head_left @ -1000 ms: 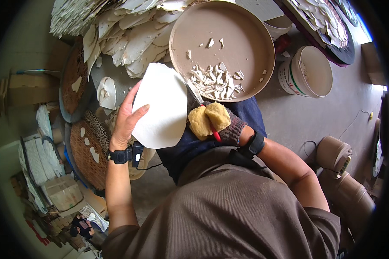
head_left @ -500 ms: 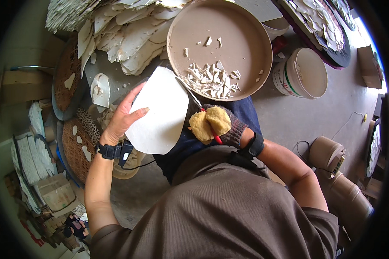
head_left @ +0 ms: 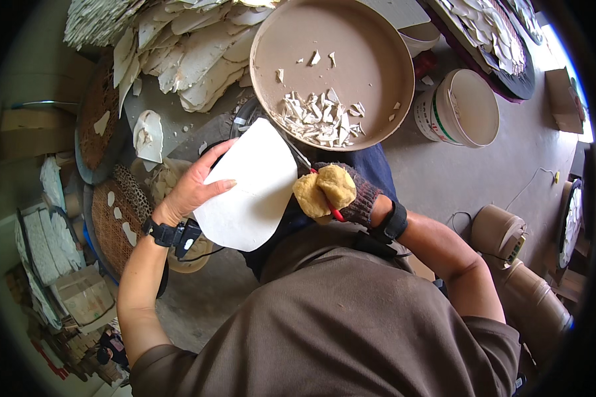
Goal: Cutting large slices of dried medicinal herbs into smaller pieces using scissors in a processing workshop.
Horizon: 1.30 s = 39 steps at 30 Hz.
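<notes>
Holding a pale sheet [head_left: 248,188] over the lap, a seated person in a brown top works just below a wide tan basin [head_left: 371,66]. The sheet is off-white, thin and smooth, with one rounded end toward the body and straighter edges toward the basin; a faint crease crosses its middle. It sits tilted, its upper corner close under the near rim of the basin without clearly touching it.

The left hand [head_left: 192,188], bare and with a dark band at the wrist, is clamped on the sheet's left edge: the thumb lies across the top face, the fingers curl beneath. The right hand [head_left: 341,195], in a dark knitted glove with yellow padding over the fingers, is closed around red-handled scissors [head_left: 311,169]; the blades meet the sheet's right edge, though how far apart they stand cannot be made out.

Small white offcuts [head_left: 321,119] are heaped on the basin's floor against its near wall, with a few scattered toward the far side. Larger pale sheets [head_left: 192,53] are piled at the far left of the grey floor. A white bucket [head_left: 463,109] stands just right of the basin, woven round trays [head_left: 116,221] lie at the person's left, and two tan tubs [head_left: 516,264] sit at the right.
</notes>
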Motion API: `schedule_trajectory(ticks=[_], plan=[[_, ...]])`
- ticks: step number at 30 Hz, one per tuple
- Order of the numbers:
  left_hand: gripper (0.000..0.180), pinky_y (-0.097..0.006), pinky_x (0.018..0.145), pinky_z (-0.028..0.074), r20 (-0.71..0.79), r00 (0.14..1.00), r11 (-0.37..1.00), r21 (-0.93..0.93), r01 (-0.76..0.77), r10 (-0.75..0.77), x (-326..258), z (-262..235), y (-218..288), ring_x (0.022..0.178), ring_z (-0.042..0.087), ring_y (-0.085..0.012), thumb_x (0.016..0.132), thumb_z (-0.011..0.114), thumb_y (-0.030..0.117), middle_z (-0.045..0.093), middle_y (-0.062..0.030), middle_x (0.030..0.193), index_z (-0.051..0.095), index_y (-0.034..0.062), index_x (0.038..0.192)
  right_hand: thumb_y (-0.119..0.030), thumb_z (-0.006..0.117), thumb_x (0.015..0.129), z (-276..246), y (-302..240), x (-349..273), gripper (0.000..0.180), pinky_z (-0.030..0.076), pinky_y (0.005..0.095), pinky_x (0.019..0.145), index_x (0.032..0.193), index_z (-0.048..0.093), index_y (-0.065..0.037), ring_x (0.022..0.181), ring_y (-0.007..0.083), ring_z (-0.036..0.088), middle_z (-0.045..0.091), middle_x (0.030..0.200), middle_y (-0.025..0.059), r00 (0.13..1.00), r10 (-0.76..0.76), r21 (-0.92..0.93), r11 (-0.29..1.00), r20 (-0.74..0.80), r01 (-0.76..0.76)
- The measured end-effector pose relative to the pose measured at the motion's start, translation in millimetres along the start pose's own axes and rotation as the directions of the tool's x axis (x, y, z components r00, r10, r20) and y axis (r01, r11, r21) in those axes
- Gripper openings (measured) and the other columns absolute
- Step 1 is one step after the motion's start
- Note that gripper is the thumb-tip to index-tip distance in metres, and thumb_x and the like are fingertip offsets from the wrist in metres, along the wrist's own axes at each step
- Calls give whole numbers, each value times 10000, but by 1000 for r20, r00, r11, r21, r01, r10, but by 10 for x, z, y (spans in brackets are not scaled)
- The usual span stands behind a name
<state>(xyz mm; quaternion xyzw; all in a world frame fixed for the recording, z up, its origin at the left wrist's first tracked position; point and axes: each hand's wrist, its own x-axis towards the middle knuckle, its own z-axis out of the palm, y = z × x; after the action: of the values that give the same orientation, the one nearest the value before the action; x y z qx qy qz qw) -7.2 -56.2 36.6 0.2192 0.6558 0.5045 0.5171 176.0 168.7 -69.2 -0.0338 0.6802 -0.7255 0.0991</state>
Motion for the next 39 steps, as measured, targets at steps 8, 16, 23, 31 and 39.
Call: schedule_trajectory(ticks=[8,16,23,31,39], plan=[[634,-274,967,331,62,998,999,41,7,-10,73,-11,167,1142,414,-127,797,593,50,423,-53,1278,288,64,1353,-134,434,928,9,184,114,297,395,297,970,1197,433,-8,1069,156,509,500,1191,88,962,-218,986,22,167,-166],[682,-301,994,303,281,958,938,343,-37,-65,40,-130,409,1175,387,-153,777,652,189,424,-70,1293,306,38,1344,-127,534,851,-268,-152,-94,124,461,351,753,919,543,-24,866,284,564,580,934,157,974,-203,-157,964,96,217],[639,-282,969,325,304,945,992,79,98,-117,56,58,624,1141,404,-125,807,621,110,453,-43,1254,298,64,1356,-137,533,860,-148,-228,-117,169,460,320,772,957,563,-1,864,231,570,603,945,139,991,-123,132,985,51,115],[679,-289,977,319,372,893,907,411,87,-255,80,129,985,1152,400,-144,818,612,143,418,-94,1301,237,87,1382,-183,599,815,-368,-263,-285,235,466,297,760,971,564,-11,818,168,567,615,888,86,995,20,-212,977,97,1],[489,-303,739,470,-15,797,795,83,-601,604,1601,225,2541,805,564,-154,874,526,187,588,-62,910,345,1,1288,-234,521,857,-349,50,-309,239,480,321,703,901,599,-12,798,184,608,631,864,101,986,22,284,959,-166,26]])
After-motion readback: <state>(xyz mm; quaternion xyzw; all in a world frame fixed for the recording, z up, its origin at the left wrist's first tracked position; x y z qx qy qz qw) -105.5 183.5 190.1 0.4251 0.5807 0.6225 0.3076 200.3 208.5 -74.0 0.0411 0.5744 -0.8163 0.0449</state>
